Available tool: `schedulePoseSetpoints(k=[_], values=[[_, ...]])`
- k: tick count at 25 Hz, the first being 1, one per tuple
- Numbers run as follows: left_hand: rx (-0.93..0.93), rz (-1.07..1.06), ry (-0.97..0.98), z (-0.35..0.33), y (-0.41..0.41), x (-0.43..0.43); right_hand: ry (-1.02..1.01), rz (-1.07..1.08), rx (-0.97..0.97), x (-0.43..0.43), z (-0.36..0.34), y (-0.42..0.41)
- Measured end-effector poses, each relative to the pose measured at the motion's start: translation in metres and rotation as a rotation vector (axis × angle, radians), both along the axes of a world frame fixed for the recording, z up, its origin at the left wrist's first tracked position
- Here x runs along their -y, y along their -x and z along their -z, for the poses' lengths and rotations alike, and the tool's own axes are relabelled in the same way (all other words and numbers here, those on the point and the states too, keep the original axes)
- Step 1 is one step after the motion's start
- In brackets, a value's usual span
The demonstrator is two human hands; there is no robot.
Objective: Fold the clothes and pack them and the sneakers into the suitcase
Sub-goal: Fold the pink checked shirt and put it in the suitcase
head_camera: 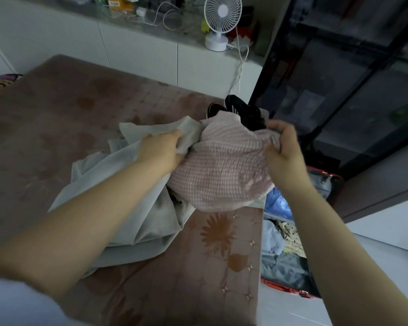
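While both arms are reaching out over the mattress [57, 128], the left hand [161, 150] is clenching a bunch of cloth where the pale grey garment [127, 205] and the pink checked garment [224, 165] are meeting; which of the two it is gripping, I cannot tell. The grey garment is lying crumpled across the middle of the mattress, trailing toward its near edge. The pink checked garment is being held up, bunched, above the mattress near its right edge. The right hand [284, 152] is pinching that garment's upper right part, fingers closed on the fabric. Just behind the pink cloth, a pair of black sneakers [243, 111] is sitting at the far right corner of the mattress, partly hidden. Beside the right edge, on the floor, the red suitcase [290, 289] is lying open with cloth and a blue bag inside. A white desk fan [222, 22] is standing on the ledge behind.
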State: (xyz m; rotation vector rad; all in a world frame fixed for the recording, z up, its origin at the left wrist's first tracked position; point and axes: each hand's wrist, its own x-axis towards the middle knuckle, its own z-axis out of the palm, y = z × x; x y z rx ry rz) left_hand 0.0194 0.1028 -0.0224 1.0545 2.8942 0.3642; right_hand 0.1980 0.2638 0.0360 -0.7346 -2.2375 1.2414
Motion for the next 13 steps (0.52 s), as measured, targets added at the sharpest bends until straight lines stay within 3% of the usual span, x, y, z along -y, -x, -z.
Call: schedulePoseSetpoints(k=[3,5,8,11,13], values=[[0.095,-0.133,0.000,0.007,0.026,0.027,0.025,0.140,0.424,-0.020,0.069,-0.014],[0.099,-0.295,-0.109,0.006,0.052,0.060,0.079,0.110,0.662,-0.030,0.106,-0.023],[0.106,-0.464,-0.113,0.006,0.087,0.118,0.087,0.022,0.881,-0.032,0.130,-0.019],[0.240,-0.582,-0.090,0.025,0.100,0.171,-0.057,0.063,0.925,-0.027,0.123,0.005],[0.304,-0.631,-0.077,0.048,0.098,0.193,-0.133,0.115,0.718,-0.022,0.108,0.031]])
